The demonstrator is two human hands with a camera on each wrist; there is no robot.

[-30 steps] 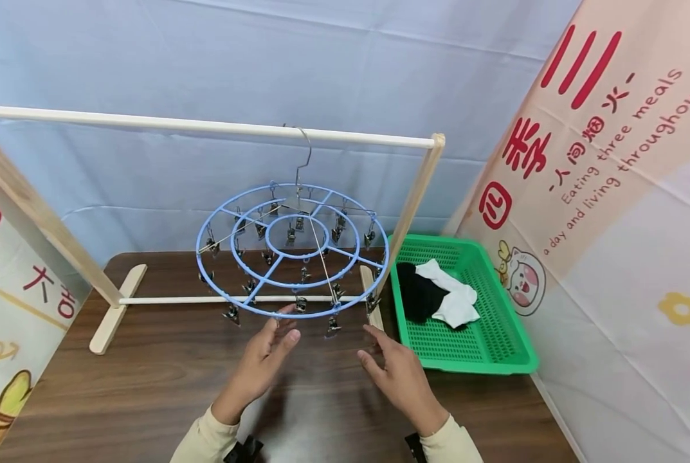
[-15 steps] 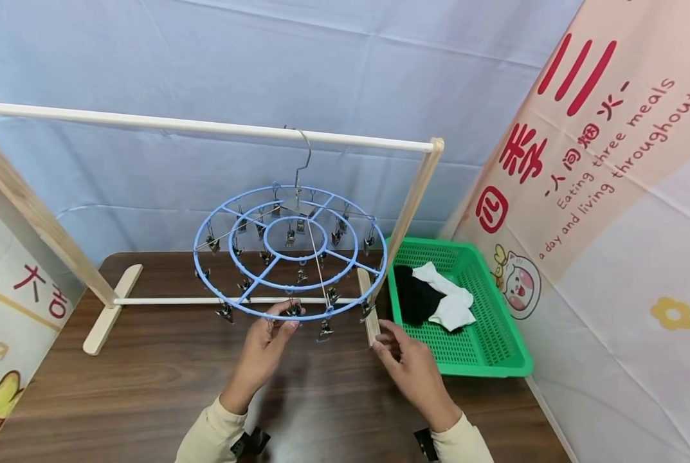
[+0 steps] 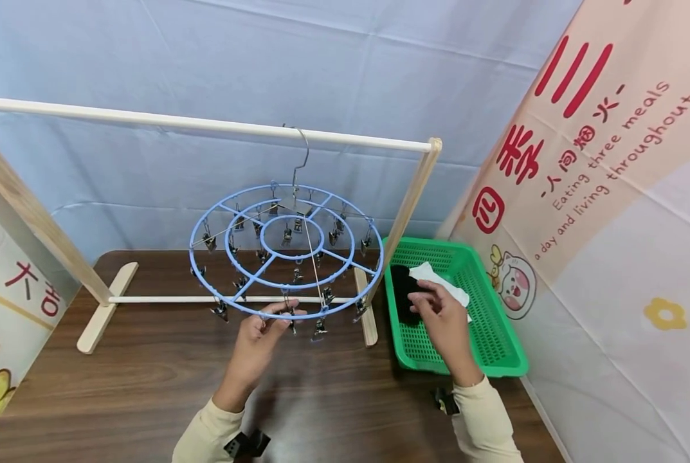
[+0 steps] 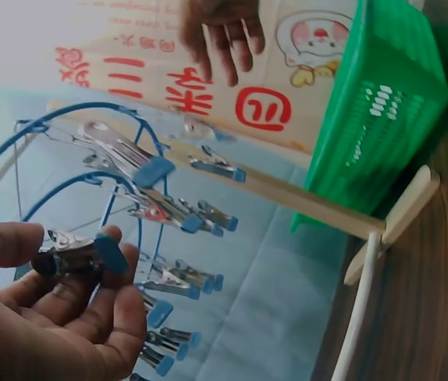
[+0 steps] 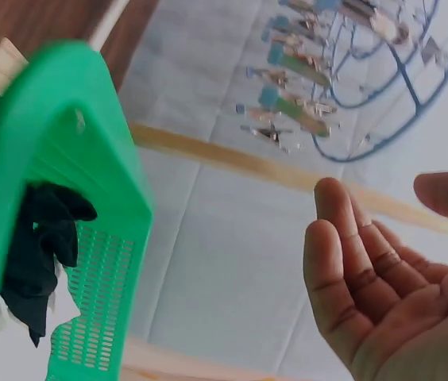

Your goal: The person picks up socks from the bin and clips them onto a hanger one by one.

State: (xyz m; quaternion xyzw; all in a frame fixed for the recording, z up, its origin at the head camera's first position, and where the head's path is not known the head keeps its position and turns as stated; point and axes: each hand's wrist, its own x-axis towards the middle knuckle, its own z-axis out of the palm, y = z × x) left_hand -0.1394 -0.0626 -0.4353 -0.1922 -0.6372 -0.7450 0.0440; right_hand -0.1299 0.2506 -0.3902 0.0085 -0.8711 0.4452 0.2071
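Note:
A round blue clip hanger (image 3: 256,277) hangs by its metal hook from a white rail. My left hand (image 3: 251,354) is at the hanger's near edge. In the left wrist view it pinches a metal clip (image 4: 89,255) with blue tips between thumb and fingers. My right hand (image 3: 447,325), holding nothing, is over the green basket (image 3: 498,328), its fingers slightly bent. Inside the basket lie a black sock-like cloth (image 3: 401,289) and a white sock (image 3: 422,272), partly hidden by that hand. The right wrist view shows the black cloth on top of the white one.
The white rail (image 3: 177,121) belongs to a wooden stand with a right post (image 3: 409,206) between hanger and basket. A lower bar (image 3: 159,299) runs near the brown tabletop (image 3: 148,379). Several other clips dangle from the hanger's rings. Printed cloth hangs at both sides.
My right hand has moved right, from beside the stand's foot to over the basket. My left hand has come up to the hanger's near edge and taken hold of a clip.

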